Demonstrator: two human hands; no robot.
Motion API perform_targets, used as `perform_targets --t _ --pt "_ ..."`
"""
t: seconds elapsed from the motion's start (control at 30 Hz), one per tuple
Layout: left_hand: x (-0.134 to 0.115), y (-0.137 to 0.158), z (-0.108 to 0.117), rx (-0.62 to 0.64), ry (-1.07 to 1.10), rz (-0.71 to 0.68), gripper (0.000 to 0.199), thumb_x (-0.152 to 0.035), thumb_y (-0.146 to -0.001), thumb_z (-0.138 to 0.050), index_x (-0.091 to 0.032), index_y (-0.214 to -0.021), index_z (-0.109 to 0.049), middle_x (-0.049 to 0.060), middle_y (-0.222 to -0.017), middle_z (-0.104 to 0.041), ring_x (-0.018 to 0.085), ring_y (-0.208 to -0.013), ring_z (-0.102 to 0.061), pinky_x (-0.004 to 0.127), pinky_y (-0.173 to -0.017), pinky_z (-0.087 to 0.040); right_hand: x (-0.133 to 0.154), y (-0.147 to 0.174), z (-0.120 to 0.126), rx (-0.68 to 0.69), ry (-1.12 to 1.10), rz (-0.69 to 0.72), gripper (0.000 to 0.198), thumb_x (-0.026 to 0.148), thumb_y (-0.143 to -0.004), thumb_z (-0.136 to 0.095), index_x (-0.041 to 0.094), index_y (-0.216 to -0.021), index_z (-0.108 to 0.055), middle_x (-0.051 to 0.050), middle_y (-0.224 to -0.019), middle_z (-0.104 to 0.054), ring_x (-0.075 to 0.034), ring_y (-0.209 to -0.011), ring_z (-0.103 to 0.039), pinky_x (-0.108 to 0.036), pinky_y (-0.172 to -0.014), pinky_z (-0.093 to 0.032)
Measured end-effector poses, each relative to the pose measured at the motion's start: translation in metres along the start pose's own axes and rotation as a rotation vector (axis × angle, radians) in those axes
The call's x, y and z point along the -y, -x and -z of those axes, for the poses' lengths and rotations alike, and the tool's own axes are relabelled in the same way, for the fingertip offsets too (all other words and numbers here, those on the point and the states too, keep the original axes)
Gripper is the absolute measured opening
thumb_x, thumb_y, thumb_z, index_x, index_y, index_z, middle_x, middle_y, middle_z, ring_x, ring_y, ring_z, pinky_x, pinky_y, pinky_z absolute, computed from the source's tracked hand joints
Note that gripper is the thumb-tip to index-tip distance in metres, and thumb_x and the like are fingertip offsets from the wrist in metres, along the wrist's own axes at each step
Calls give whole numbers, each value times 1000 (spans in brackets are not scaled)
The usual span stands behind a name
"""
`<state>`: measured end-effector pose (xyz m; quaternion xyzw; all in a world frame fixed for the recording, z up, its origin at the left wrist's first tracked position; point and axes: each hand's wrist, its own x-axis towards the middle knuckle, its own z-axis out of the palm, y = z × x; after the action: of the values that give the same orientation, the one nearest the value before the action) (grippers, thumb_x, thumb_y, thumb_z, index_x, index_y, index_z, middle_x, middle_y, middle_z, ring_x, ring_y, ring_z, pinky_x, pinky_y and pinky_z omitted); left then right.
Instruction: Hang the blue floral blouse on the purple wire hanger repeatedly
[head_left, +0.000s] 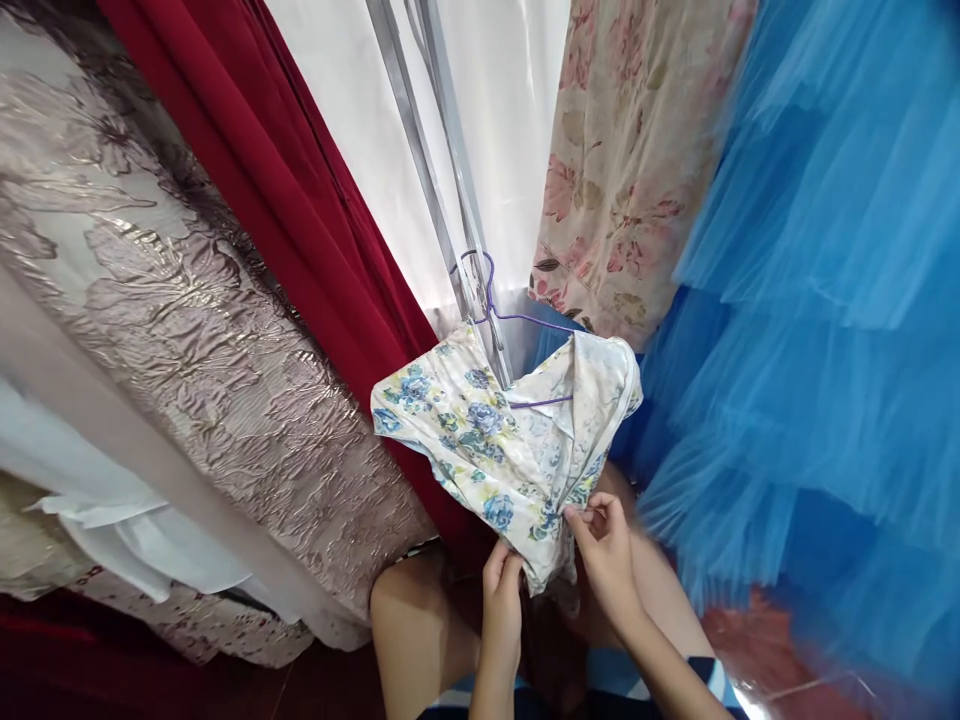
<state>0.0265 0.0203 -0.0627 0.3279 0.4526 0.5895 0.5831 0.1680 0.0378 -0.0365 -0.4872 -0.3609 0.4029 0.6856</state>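
Note:
A white blouse (pixel 480 430) with blue and yellow flowers hangs in front of me on a purple wire hanger (pixel 525 320). Its wrap-style neckline gapes, so part of the inside and the hanger's lower bar show. My left hand (pixel 502 580) is closed, pinching the blouse's lower left edge. On the other side, my right hand (pixel 604 530) pinches the gathered cloth at the front of the waist, thumb against curled fingers. The blouse's bottom hangs bunched between the two hands, above my knees.
Grey metal rods (pixel 439 150) stand behind the hanger. To the left hang a dark red cloth (pixel 300 200) and a shiny embossed floral fabric (pixel 202 330). A pink-flowered dress (pixel 622 180) and a layered blue tulle skirt (pixel 810 300) hang at the right. Reddish floor tiles (pixel 772 640) show below.

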Motion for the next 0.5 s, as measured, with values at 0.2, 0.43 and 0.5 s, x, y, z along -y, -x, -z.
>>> perform_targets --t 0.2,0.43,0.5 --pt "3 3 -3 -65 54 8 46 -28 -77 -70 -20 -122 -71 9 -122 -71 28 -123 -61 34 -104 -46 0 2 3 284 35 -54 30 46 -85 -71 17 -91 -66 -4 -78 -64 -17 -74 -60 -26 -67 -48" --pt "11 3 7 -210 55 89 63 -50 -73 -77 -15 -124 -68 14 -114 -73 32 -106 -68 37 -86 -55 5 11 -1 467 -20 -376 47 63 -82 -65 21 -99 -54 6 -49 -56 -13 -35 -50 -21 -35 -33" --pt "11 3 6 -217 53 101 64 -52 -71 -78 -15 -123 -68 14 -115 -72 32 -108 -67 37 -87 -54 5 13 -1 469 -18 -393 47 63 -79 -68 21 -95 -53 6 -50 -57 -13 -35 -50 -20 -35 -32"
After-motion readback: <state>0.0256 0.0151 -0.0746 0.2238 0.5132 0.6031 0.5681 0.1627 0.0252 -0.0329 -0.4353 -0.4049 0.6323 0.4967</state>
